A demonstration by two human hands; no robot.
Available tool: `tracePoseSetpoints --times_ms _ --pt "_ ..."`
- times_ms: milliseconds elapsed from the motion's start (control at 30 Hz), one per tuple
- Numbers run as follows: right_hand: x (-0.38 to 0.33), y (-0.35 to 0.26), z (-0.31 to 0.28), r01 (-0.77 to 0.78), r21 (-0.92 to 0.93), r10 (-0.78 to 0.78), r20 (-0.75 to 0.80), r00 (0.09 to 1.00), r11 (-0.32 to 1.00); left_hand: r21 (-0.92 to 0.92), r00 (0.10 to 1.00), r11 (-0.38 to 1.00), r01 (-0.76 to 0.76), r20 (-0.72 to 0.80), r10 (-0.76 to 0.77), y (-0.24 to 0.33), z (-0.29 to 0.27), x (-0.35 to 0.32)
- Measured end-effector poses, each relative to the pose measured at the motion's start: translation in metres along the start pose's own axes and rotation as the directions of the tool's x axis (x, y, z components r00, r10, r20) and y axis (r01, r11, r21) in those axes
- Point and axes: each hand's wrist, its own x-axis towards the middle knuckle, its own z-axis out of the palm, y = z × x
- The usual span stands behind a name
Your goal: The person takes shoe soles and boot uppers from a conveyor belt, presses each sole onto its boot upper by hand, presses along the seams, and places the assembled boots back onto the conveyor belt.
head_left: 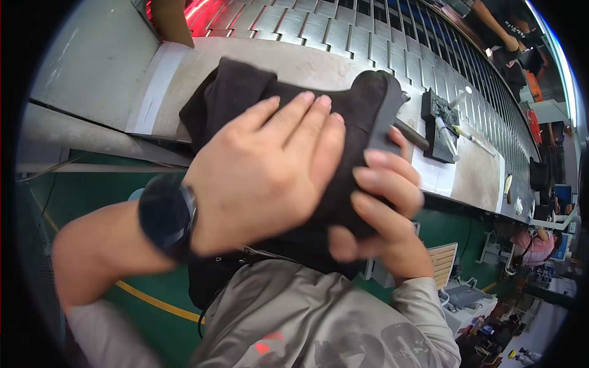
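One black boot (353, 135) lies under your flat left fingers (294, 126), seemingly being smoothed, while your right fingers (392, 178), curled round its sole (388, 110), should brace the next press.

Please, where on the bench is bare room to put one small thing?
On the bench, one strip lies bare between the black boot and the slatted metal conveyor; another patch, right of the dark foam block, below a slim white tool. The block, bearing tools, is crowded; the boot covers the middle.
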Motion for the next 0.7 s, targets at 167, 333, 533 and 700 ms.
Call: tracePoseSetpoints --times_ms 167,333,533,700 --pt "-0.061 0.001 0.024 -0.043 -0.11 0.076 0.32 0.944 0.993 -0.202 0.998 0.978 -0.048 0.039 0.057 -0.03 0.078 -0.054" --pt "-0.063 0.003 -0.023 -0.039 -0.215 0.137 0.462 0.876 0.976 -0.454 0.978 0.87 0.193 0.014 -0.21 0.029 0.098 -0.08" --pt "-0.014 0.043 -0.04 0.003 -0.369 0.23 0.584 0.778 0.929 -0.462 0.882 0.801 0.38 -0.082 -0.465 0.078 0.122 -0.064" --pt "0.008 0.069 -0.043 0.1 -0.333 0.164 0.678 0.717 0.938 -0.534 0.889 0.793 0.294 -0.154 -0.432 0.039 0.126 -0.053"
